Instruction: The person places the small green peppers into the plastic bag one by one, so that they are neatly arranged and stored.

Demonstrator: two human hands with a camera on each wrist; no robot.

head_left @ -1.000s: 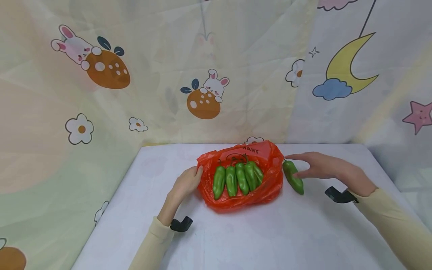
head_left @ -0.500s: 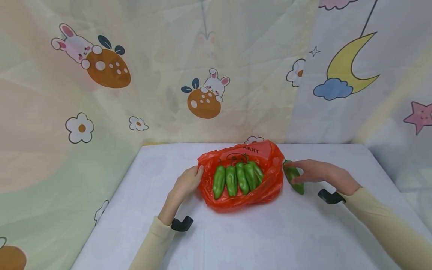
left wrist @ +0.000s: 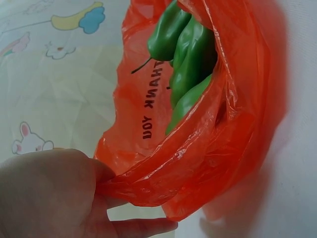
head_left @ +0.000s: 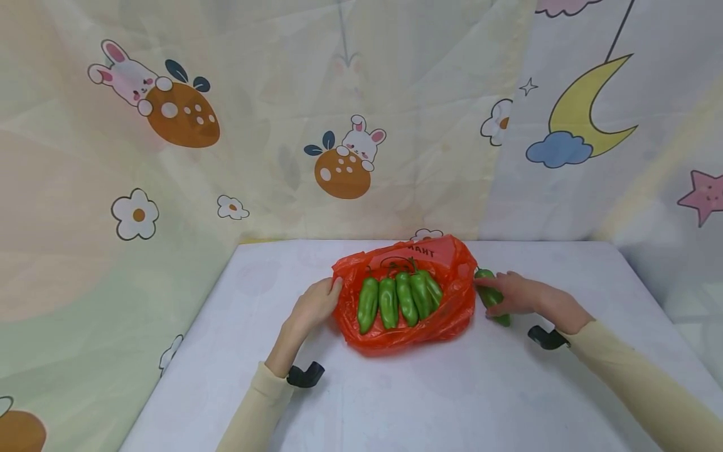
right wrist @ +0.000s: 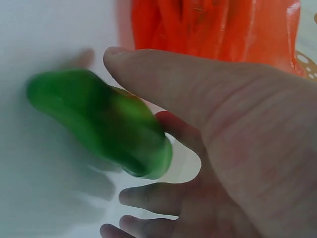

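Note:
A red plastic bag (head_left: pixel 446 326) lies with its mouth towards me, several green peppers (head_left: pixel 368 304) side by side inside. My left hand (head_left: pixel 313 304) pinches the bag's left edge; in the left wrist view, thumb and fingers hold the red film (left wrist: pixel 158 178) up. Just right of the bag, a loose green pepper (head_left: pixel 491 297) lies on the white table. My right hand (head_left: pixel 519 295) is over it, partly covering it. In the right wrist view, that pepper (right wrist: pixel 94 114) sits between the thumb and the index finger, while the other fingers are spread.
The white table (head_left: pixel 407 402) ends at a cloth backdrop (head_left: pixel 271 157) printed with rabbits, flowers and a moon. Black wrist mounts (head_left: pixel 305 375) sit below both hands. "THANK YOU" lettering (left wrist: pixel 151 99) shows mirrored on the bag.
My right hand has moved left and down onto the loose pepper, its thumb and index finger now astride it. The left hand, the bag and the peppers inside have stayed put.

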